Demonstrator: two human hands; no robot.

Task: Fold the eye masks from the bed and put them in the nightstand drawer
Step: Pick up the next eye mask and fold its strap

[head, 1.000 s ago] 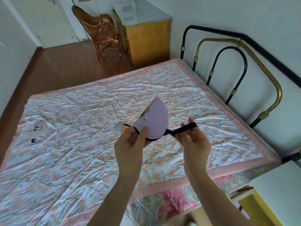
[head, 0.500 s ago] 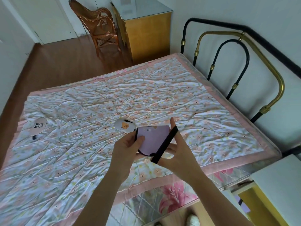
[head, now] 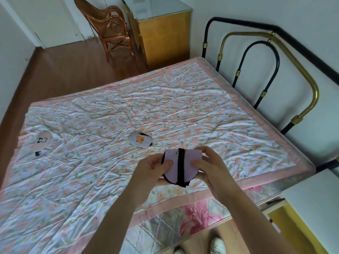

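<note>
A lilac eye mask (head: 190, 170), folded in half, is held above the near edge of the bed (head: 183, 107). Its black strap runs straight down across its front. My left hand (head: 150, 174) grips its left side with the thumb on top. My right hand (head: 211, 167) grips its right side. A folded white mask with an orange bear print (head: 139, 140) lies on the bedspread just beyond my hands. A pink mask with a black-and-white figure (head: 41, 143) lies flat at the bed's far left.
The white-topped nightstand (head: 311, 197) with yellow sides stands at the lower right beside the bed. A black and brass bed frame (head: 275, 70) lines the right wall. A wicker chair (head: 108, 28) and a yellow cabinet (head: 163, 33) stand beyond the bed.
The strap, first stretched out to the right and then slanted over the mask, now lies straight across its front. The folded mask has turned flat towards me, with both hands on its sides.
</note>
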